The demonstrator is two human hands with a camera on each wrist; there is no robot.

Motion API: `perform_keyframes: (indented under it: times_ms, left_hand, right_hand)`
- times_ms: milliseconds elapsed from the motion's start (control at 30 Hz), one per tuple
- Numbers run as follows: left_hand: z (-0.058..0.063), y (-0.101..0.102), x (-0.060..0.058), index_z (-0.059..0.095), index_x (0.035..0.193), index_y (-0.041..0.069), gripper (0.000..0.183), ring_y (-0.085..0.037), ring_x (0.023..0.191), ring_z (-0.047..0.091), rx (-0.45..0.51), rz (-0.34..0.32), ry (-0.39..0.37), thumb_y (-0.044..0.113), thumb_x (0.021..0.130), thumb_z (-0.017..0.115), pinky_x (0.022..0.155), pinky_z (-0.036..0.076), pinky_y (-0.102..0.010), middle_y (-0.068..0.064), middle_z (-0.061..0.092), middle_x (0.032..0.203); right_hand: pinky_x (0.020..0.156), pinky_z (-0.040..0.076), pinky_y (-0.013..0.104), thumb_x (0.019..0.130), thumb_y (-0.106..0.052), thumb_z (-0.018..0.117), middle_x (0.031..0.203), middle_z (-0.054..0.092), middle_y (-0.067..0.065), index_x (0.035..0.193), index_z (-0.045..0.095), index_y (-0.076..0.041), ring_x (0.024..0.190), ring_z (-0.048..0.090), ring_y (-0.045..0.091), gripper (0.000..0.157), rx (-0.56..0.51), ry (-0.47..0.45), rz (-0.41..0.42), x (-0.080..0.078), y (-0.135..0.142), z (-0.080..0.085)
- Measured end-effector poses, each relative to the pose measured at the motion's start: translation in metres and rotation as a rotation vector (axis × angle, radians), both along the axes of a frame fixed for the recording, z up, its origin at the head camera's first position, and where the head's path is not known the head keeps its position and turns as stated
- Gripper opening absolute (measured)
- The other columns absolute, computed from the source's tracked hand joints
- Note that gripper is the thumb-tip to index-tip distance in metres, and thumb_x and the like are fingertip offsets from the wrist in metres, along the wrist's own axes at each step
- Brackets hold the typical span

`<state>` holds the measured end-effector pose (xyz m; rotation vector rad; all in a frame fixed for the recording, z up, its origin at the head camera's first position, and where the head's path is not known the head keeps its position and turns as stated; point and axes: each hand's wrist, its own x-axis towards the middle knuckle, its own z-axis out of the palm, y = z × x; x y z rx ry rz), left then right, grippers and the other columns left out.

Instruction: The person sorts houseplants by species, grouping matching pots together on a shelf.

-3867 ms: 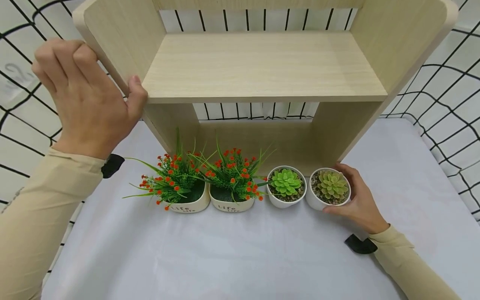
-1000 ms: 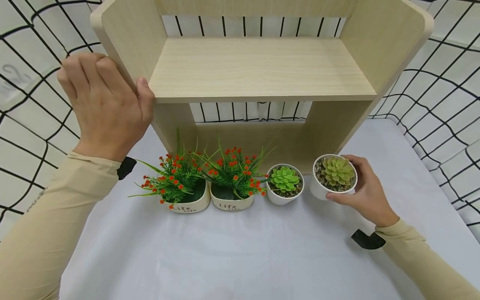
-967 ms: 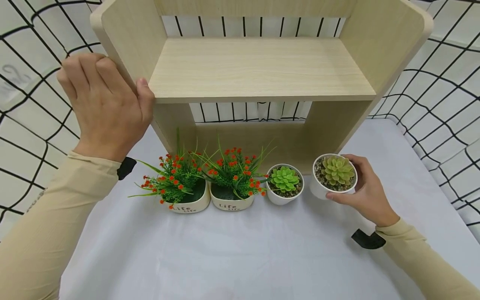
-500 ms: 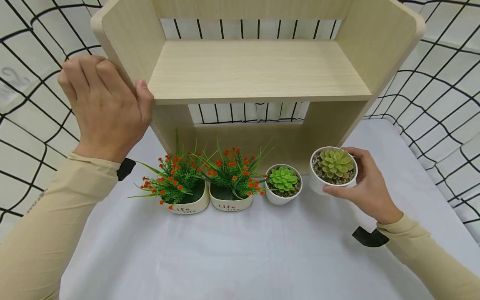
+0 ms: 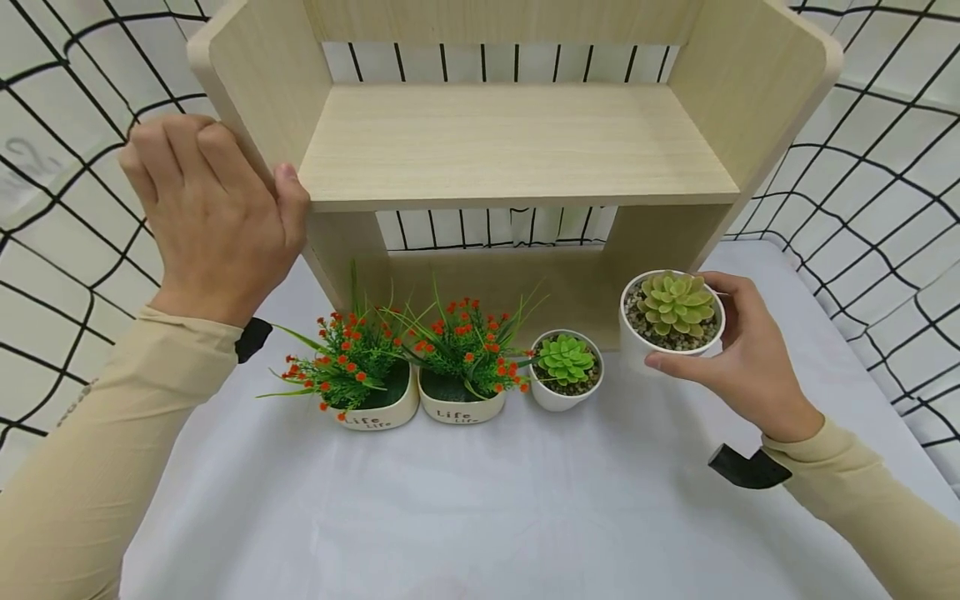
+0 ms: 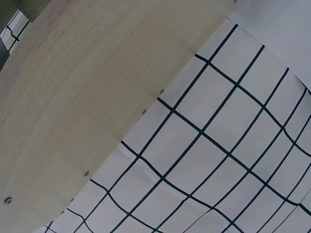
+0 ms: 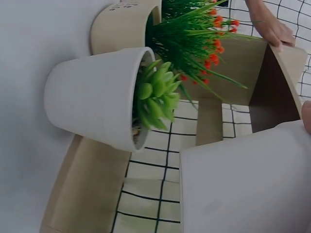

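Head view: the right hand (image 5: pixel 757 367) has its grip clamped on a white succulent pot (image 5: pixel 672 312), held above the counter (image 5: pixel 450 517); the left hand (image 5: pixel 217 221) clamps the wooden shelf (image 5: pixel 517 150); a greener succulent (image 5: pixel 566 367) and two red-flowered pots (image 5: pixel 461 375) block its lower opening.

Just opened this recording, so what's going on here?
A person's right hand holds a potted succulent up off the white table, while the left hand grips the side of a wooden shelf. A second succulent and two red-flowered plants stand in a row in front of the shelf.
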<state>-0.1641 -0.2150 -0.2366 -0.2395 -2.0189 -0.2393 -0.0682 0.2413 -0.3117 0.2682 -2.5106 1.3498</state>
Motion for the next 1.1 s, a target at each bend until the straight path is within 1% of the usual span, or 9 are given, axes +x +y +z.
perform_keyframes:
  times_ms: [200, 467, 700, 800, 833, 900, 933, 1033, 1100]
  left_hand:
    - [-0.001, 0.0, 0.0, 0.045, 0.11, -0.012, 0.046, -0.054, 0.114, 0.036, -0.006, 0.0, 0.01, 0.031, 0.098, 0.034, 0.101, 0.021, -0.065, -0.036, 0.047, 0.114]
    - [-0.001, -0.001, -0.001, 0.045, 0.11, -0.011, 0.045, -0.053, 0.114, 0.035, -0.009, -0.004, -0.001, 0.031, 0.098, 0.034, 0.102, 0.021, -0.064, -0.035, 0.046, 0.114]
    - [-0.001, -0.001, -0.001, 0.045, 0.111, -0.011, 0.044, -0.053, 0.114, 0.035, -0.004, -0.006, -0.001, 0.03, 0.098, 0.034, 0.104, 0.021, -0.063, -0.035, 0.046, 0.114]
    - [0.0, -0.002, -0.001, 0.045, 0.11, -0.011, 0.044, -0.052, 0.113, 0.034, -0.004, -0.008, -0.002, 0.03, 0.098, 0.034, 0.104, 0.021, -0.063, -0.034, 0.046, 0.113]
    - [0.0, -0.002, -0.001, 0.045, 0.11, -0.011, 0.044, -0.052, 0.113, 0.034, -0.003, -0.011, -0.002, 0.03, 0.098, 0.034, 0.103, 0.021, -0.063, -0.034, 0.046, 0.113]
    - [-0.001, -0.002, -0.001, 0.045, 0.111, -0.011, 0.044, -0.052, 0.113, 0.034, -0.005, -0.011, -0.007, 0.03, 0.098, 0.034, 0.103, 0.021, -0.063, -0.034, 0.046, 0.113]
    - [-0.001, -0.002, -0.001, 0.045, 0.111, -0.011, 0.044, -0.052, 0.113, 0.034, -0.005, -0.011, -0.008, 0.03, 0.098, 0.034, 0.104, 0.021, -0.063, -0.034, 0.046, 0.113]
    - [-0.001, -0.002, -0.001, 0.045, 0.111, -0.01, 0.044, -0.052, 0.114, 0.034, -0.003, -0.011, -0.011, 0.03, 0.098, 0.034, 0.104, 0.021, -0.062, -0.034, 0.045, 0.113]
    - [-0.001, -0.002, -0.001, 0.045, 0.111, -0.01, 0.043, -0.052, 0.114, 0.034, -0.003, -0.012, -0.012, 0.03, 0.098, 0.035, 0.104, 0.021, -0.062, -0.034, 0.045, 0.113]
  right_hand:
    - [0.088, 0.047, 0.006, 0.06, 0.014, 0.09, 0.131, 0.056, -0.014, 0.142, 0.048, -0.013, 0.111, 0.058, 0.004, 0.096, -0.028, 0.062, 0.007, 0.0, -0.003, 0.02]
    - [0.087, 0.049, 0.007, 0.056, 0.021, 0.087, 0.133, 0.057, -0.008, 0.14, 0.052, -0.013, 0.109, 0.059, 0.007, 0.097, -0.091, 0.126, 0.006, -0.006, -0.008, 0.048]
    - [0.091, 0.05, 0.007, 0.057, 0.022, 0.086, 0.134, 0.055, -0.005, 0.141, 0.052, -0.012, 0.115, 0.056, 0.012, 0.097, -0.122, 0.16, 0.01, -0.011, -0.012, 0.07]
    - [0.089, 0.051, 0.009, 0.057, 0.024, 0.084, 0.134, 0.056, 0.0, 0.138, 0.054, -0.009, 0.115, 0.056, 0.014, 0.093, -0.229, 0.179, 0.051, -0.014, -0.014, 0.077]
    - [0.088, 0.052, 0.009, 0.058, 0.023, 0.084, 0.134, 0.056, 0.0, 0.137, 0.054, -0.009, 0.114, 0.056, 0.015, 0.091, -0.242, 0.184, 0.054, -0.015, -0.015, 0.08]
    - [0.084, 0.052, 0.01, 0.058, 0.024, 0.083, 0.133, 0.058, 0.002, 0.135, 0.056, -0.008, 0.11, 0.057, 0.015, 0.087, -0.293, 0.195, 0.068, -0.017, -0.016, 0.084]
    - [0.083, 0.053, 0.011, 0.058, 0.024, 0.082, 0.133, 0.058, 0.003, 0.134, 0.056, -0.007, 0.109, 0.058, 0.016, 0.086, -0.338, 0.198, 0.087, -0.019, -0.017, 0.086]
    - [0.082, 0.055, 0.012, 0.06, 0.025, 0.08, 0.133, 0.058, 0.005, 0.132, 0.058, -0.007, 0.108, 0.061, 0.016, 0.083, -0.392, 0.197, 0.106, -0.022, -0.02, 0.094]
    - [0.083, 0.057, 0.015, 0.06, 0.027, 0.077, 0.133, 0.057, 0.008, 0.131, 0.058, -0.006, 0.108, 0.063, 0.018, 0.081, -0.46, 0.204, 0.137, -0.025, -0.022, 0.098]
